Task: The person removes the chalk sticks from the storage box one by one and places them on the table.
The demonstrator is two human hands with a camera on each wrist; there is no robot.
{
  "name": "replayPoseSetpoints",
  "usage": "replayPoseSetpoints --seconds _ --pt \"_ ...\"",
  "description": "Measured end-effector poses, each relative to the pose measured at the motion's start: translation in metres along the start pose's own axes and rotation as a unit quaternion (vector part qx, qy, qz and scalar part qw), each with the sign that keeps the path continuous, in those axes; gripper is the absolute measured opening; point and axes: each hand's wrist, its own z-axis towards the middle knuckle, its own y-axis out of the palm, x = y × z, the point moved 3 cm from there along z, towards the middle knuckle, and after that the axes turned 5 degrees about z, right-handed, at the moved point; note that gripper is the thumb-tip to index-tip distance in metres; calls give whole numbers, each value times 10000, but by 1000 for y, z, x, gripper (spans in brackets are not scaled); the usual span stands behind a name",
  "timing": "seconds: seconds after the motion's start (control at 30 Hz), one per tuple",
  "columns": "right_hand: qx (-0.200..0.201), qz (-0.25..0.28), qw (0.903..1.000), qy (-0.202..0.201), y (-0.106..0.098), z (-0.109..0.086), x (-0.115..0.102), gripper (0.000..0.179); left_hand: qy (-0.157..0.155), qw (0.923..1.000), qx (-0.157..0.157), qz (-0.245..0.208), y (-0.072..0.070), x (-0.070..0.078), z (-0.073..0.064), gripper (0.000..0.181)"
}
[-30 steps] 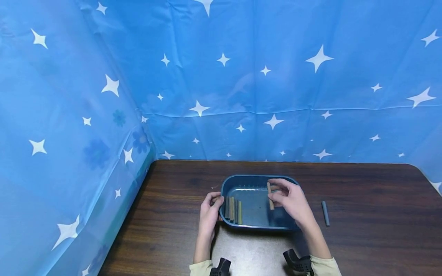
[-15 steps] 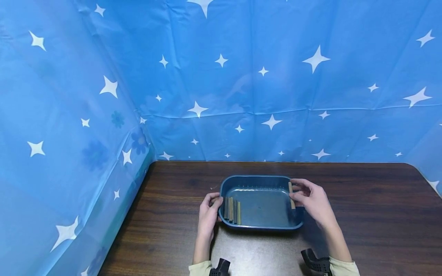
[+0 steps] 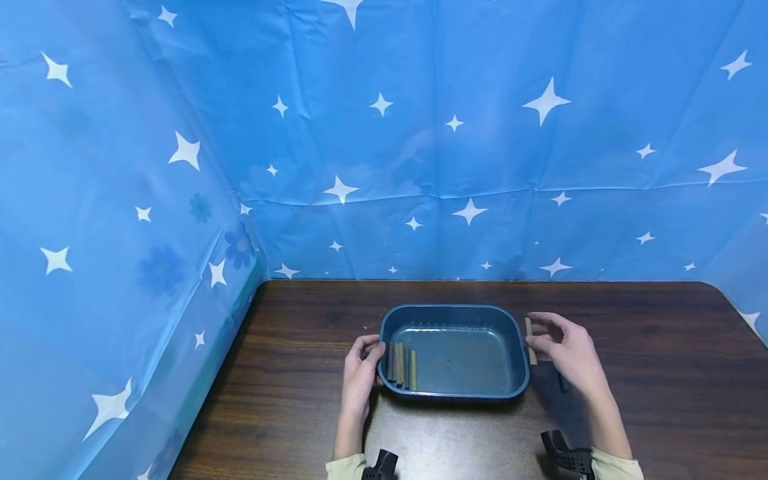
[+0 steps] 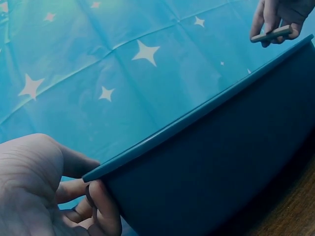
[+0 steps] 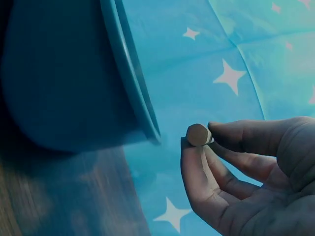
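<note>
My left hand point(image 3: 359, 373) grips the left rim of a dark blue rectangular tray point(image 3: 453, 396), thumb over the edge and fingers curled against the outside wall, as the left wrist view shows. Inside the tray's left end, several thin sticks point(image 3: 401, 365) in grey, brown and olive lie side by side. My right hand point(image 3: 569, 350) pinches a tan stick point(image 3: 530, 337) between thumb and fingers, just outside the tray's right rim. In the right wrist view the round end of this stick point(image 5: 198, 134) faces the camera, beside the tray wall point(image 5: 59, 73).
A dark stick point(image 3: 563, 383) lies on the wooden table point(image 3: 672, 373), mostly hidden under my right hand and wrist. A blue sheet with white stars point(image 3: 384, 167) hangs behind the table and along its left side. Black wrist mounts point(image 3: 567, 457) sit at both sleeves.
My right hand has moved right with the tan stick, from over the tray to beyond its right rim, now covering much of the dark stick on the table. The left hand keeps its grip.
</note>
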Motion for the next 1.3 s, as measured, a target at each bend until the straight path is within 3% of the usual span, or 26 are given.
replayPoseSetpoints --seconds 0.3,0.73,1.1,1.3 --pt "65 -299 9995 -24 -17 0 13 43 -77 10000 17 -2 0 0 0 32" --pt "259 -1305 9911 -2 -35 -2 31 41 45 9999 -36 -102 1 1 -2 34" --pt "247 -1652 9859 58 -38 2 44 37 -44 9999 -38 -87 1 0 -3 34" --pt "157 -1783 9832 344 -40 6 54 36 -42 9999 -32 -114 1 -1 -3 34"
